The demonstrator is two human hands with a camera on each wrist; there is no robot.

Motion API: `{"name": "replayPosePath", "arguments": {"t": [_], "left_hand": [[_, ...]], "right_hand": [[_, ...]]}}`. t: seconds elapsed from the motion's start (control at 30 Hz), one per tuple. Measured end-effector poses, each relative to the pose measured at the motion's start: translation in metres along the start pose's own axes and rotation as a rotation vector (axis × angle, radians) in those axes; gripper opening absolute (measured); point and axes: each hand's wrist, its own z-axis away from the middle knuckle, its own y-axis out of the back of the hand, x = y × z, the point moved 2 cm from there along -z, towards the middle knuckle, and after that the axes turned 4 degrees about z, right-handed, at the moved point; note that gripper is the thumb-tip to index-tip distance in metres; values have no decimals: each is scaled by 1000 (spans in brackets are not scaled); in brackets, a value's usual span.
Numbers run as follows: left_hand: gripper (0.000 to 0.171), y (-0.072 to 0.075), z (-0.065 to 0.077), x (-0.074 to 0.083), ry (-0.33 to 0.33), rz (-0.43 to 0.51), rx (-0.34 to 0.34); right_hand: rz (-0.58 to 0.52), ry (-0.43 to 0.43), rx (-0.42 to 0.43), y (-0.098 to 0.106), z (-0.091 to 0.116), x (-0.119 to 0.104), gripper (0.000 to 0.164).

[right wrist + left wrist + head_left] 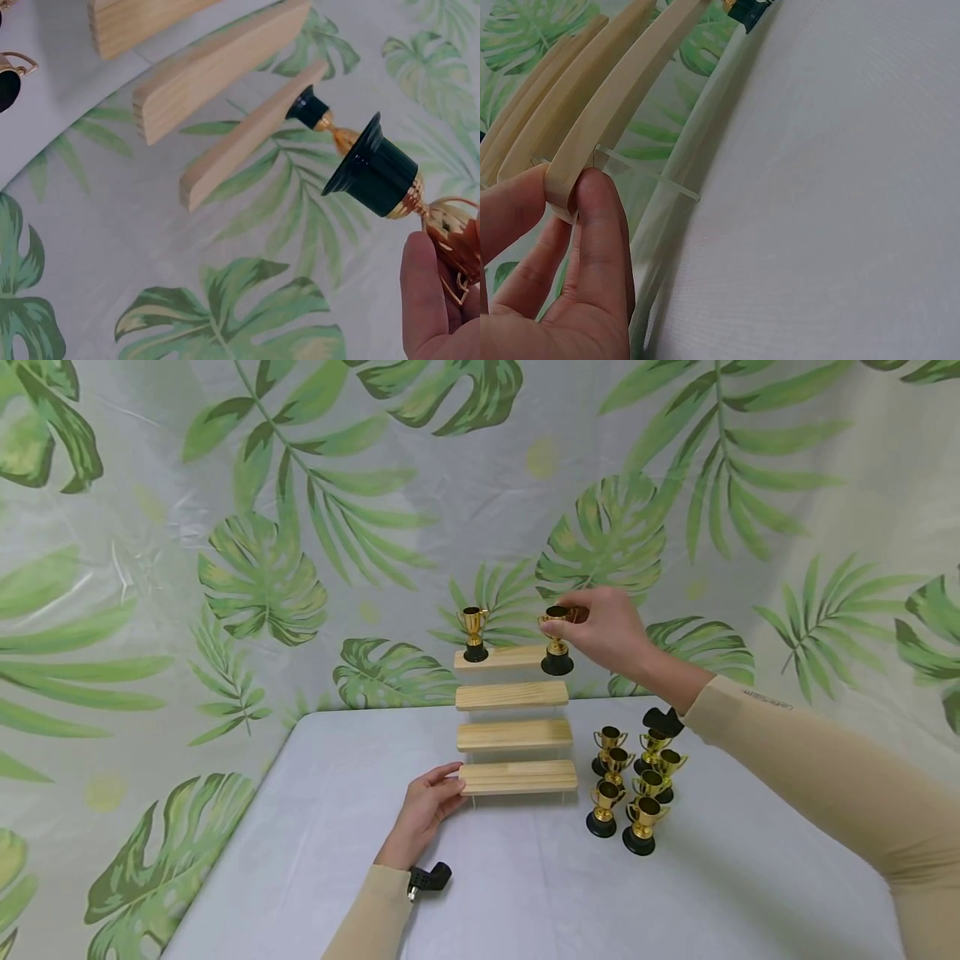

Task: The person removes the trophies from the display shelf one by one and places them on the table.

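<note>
A tiered stand of wooden shelves (517,778) rises in the middle of the table. The left hand (426,810) pinches the left end of the lowest shelf (604,101) between thumb and fingers. The right hand (611,625) holds a small gold trophy cup (557,647) with a black base near the right end of the top shelf (517,657). In the right wrist view the held trophy's base (379,169) is apart from the top shelf's near end (225,165). Another gold trophy (474,631) stands upright on the top shelf's left end.
Several more gold trophies (642,822) stand grouped on the white table (360,760), right of the stand and below the right forearm. A leaf-patterned curtain (262,568) hangs behind the stand. Thin clear supports (649,172) hold up the shelves.
</note>
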Motion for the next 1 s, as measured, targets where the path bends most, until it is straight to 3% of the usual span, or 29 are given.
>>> {"name": "replayPosePath", "arguments": {"t": [0.5, 0.8, 1.0], "left_hand": [[48, 1, -1, -1, -6, 1, -4], [48, 3, -1, -1, -4, 9, -7], [50, 3, -3, -1, 1, 21, -17]], "right_hand": [[-10, -15, 5, 17, 35, 6, 44], [3, -7, 42, 25, 58, 16, 37], [42, -24, 72, 35, 71, 23, 41]]}}
